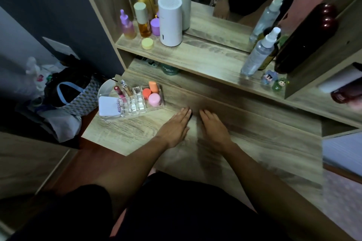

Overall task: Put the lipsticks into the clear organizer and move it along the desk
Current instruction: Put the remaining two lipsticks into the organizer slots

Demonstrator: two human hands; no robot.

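Note:
The clear organizer (137, 106) stands at the left end of the wooden desk (244, 143). In its slots stand a dark red lipstick (119, 92) and a clear-capped gold one (126, 88). A white compact (108, 105) lies in its left part, and pink and orange round jars (154, 99) fill its right compartment. My left hand (175, 127) and my right hand (214, 127) lie flat on the desk, palms down, side by side, to the right of the organizer and apart from it. Neither hand holds anything.
The shelf above the desk carries a white cylinder device (170, 20), purple and amber bottles (142, 19), a yellow lid (147, 43), a spray bottle (258, 53) and small figurines (274, 81). A mirror stands behind them. A patterned bag (78, 96) sits on the floor to the left.

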